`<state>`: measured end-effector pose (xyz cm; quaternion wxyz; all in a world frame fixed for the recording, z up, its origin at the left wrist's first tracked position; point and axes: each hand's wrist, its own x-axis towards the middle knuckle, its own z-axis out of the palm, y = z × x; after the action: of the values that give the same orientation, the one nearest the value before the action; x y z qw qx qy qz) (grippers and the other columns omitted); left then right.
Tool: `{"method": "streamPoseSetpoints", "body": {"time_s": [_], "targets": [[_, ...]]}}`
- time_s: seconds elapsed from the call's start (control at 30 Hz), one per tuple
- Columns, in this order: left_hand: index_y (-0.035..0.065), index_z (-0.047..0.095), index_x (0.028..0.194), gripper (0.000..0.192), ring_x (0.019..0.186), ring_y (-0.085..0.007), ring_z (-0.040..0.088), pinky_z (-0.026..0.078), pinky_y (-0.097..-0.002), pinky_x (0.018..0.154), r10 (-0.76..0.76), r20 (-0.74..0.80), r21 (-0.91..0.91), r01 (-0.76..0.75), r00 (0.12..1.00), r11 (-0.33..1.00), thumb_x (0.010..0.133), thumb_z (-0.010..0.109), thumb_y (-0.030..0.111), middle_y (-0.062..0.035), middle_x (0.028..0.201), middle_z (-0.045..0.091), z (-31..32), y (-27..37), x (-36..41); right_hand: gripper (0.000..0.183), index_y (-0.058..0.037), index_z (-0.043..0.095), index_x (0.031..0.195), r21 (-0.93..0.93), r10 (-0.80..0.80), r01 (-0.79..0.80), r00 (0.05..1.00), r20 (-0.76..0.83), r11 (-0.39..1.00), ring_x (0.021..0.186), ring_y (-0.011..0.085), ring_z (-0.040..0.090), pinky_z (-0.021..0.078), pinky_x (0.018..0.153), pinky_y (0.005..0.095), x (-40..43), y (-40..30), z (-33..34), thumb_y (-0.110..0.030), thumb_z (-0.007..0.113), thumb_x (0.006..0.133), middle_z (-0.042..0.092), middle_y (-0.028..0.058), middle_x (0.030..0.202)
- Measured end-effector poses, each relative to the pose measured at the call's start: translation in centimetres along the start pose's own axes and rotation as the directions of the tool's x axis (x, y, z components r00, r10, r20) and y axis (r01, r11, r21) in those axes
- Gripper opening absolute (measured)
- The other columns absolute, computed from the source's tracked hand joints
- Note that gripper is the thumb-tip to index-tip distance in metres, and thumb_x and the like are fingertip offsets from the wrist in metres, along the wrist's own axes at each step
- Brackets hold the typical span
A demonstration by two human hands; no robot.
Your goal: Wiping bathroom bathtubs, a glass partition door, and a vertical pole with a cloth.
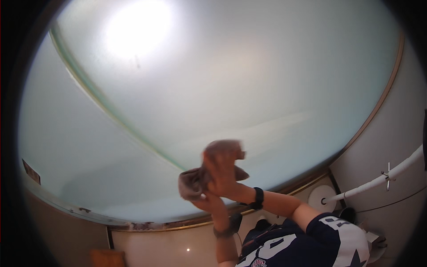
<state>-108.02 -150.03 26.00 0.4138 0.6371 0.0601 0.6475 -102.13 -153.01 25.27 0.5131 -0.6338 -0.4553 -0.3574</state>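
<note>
My left hand (pixel 208 203) and my right hand (pixel 222 173) are close together at the lower middle, both on a brownish-grey cloth (pixel 191 183). Folds of the cloth stick out above the right fingers and to the left of the left hand; it covers most of the left fingers. The right hand and the cloth's top are blurred. Behind them spreads a large frosted glass panel (pixel 213 100); whether the cloth touches it I cannot tell. Each wrist has a black band.
A greenish vertical edge (pixel 110 111) divides the glass at the left. A brown frame (pixel 383 96) borders it at the right. Low right stands a white-wrapped pipe (pixel 363 187) with a valve, beside a round white disc (pixel 322 197). A wooden stool or box (pixel 106 258) is at the bottom left.
</note>
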Motion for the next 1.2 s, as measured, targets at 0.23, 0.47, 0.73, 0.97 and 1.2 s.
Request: {"method": "streamPoseSetpoints", "body": {"time_s": [0.23,0.47,0.73,0.97,1.2], "targets": [[0.0022,0.027,0.125,0.042,0.100,-0.0189,0.045,0.038,-0.0285,0.084,-0.107,-0.254,0.246,0.171,0.961,0.954,0.087,0.040,0.016,-0.0112,0.113,0.043,-6.0,-6.1,-2.1,0.056,-0.0098,0.032,0.127,0.150,-0.139,0.092,0.930,0.340,0.984,0.123,0.0178,0.024,0.0157,0.100,0.0324,-1.6,-3.7,7.3,-0.016,0.043,0.072,0.028,0.0029,0.134],[0.0015,0.027,0.126,0.044,0.106,-0.0196,0.041,0.036,-0.0289,0.087,-0.047,0.007,0.254,0.044,0.999,0.966,0.085,0.041,0.012,-0.0123,0.118,0.040,1.0,-4.0,-2.6,0.043,-0.0158,0.046,0.117,0.004,-0.167,0.181,0.900,0.403,0.984,0.118,0.0141,0.033,0.0174,0.100,0.0318,0.7,0.1,-1.0,-0.017,0.049,0.074,0.043,0.0011,0.123],[0.0007,0.026,0.127,0.047,0.113,-0.0204,0.037,0.035,-0.0293,0.090,0.058,0.633,0.159,-0.203,0.772,0.966,0.083,0.043,0.007,-0.0135,0.123,0.037,13.1,0.9,-6.9,0.058,-0.0006,0.031,0.127,-0.406,0.105,-0.048,0.987,0.120,0.913,0.123,0.0345,0.023,0.0073,0.098,0.0540,-1.8,8.6,-14.9,-0.025,0.051,0.078,0.029,0.0189,0.131],[0.0020,0.021,0.129,0.049,0.121,-0.0229,0.028,0.029,-0.0310,0.097,0.294,0.903,0.021,-0.716,0.313,0.698,0.084,0.041,0.008,-0.0130,0.131,0.029,21.3,2.8,-11.1,0.062,-0.0040,0.016,0.132,-0.387,0.424,-0.451,0.892,-0.159,0.804,0.125,0.0297,0.020,-0.0002,0.100,0.0478,-5.4,16.0,-23.2,-0.018,0.048,0.081,0.022,0.0168,0.135],[0.0027,0.032,0.123,0.042,0.123,-0.0232,0.025,0.023,-0.0323,0.101,0.237,0.929,0.050,-0.729,0.285,0.682,0.082,0.041,0.006,-0.0119,0.129,0.032,20.7,-0.3,-17.1,0.063,-0.0044,0.010,0.133,-0.098,0.553,-0.579,0.808,-0.204,0.809,0.127,0.0316,0.011,0.0017,0.102,0.0415,-10.7,17.1,-23.2,-0.020,0.046,0.084,0.012,0.0187,0.137]]}}
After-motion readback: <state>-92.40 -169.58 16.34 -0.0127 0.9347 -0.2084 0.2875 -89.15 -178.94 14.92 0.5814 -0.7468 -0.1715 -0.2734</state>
